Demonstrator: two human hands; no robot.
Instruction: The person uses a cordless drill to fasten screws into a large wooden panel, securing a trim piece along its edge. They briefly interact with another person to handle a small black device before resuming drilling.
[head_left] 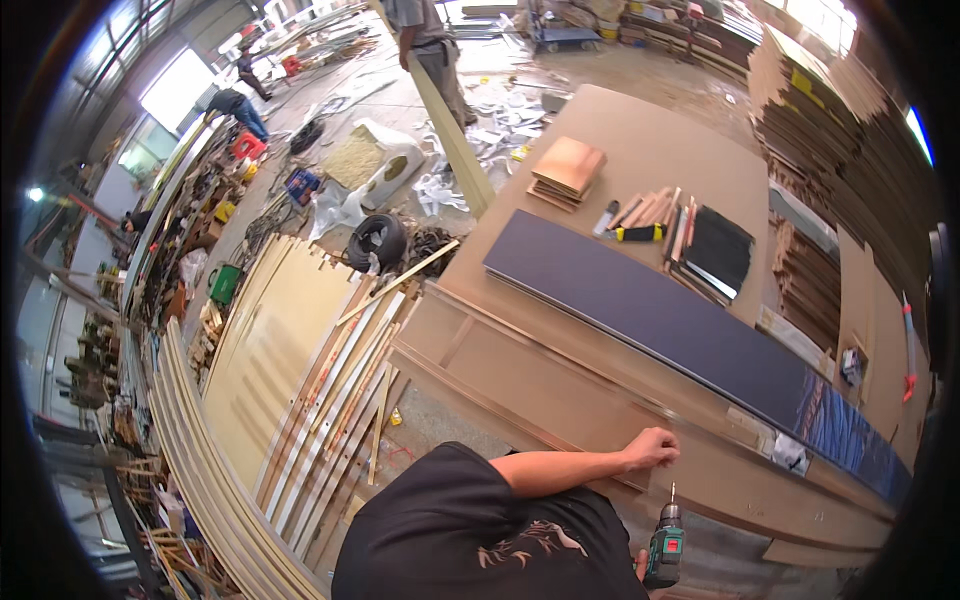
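Observation:
My left hand (652, 448) is closed, its fingers curled together over the near edge of a long brown frame (540, 375) on the worktable. Whatever it may pinch is too small or hidden to make out. Just below it, my right hand (641, 566) grips a green and black cordless drill (665, 552), mostly hidden behind the tool. The drill's bit points away from me, toward my left hand. Beyond the frame lies a long dark board (640, 300) with a patch of blue film at its right end.
Wood blocks (568, 170), thin strips (645, 208) and black sheets (715, 250) lie on the brown panel (640, 125). Stacked boards (840, 130) rise at right. Pale panels (280, 350) and metal strips fill the left. A person (425, 45) holds a long plank (450, 135) beyond.

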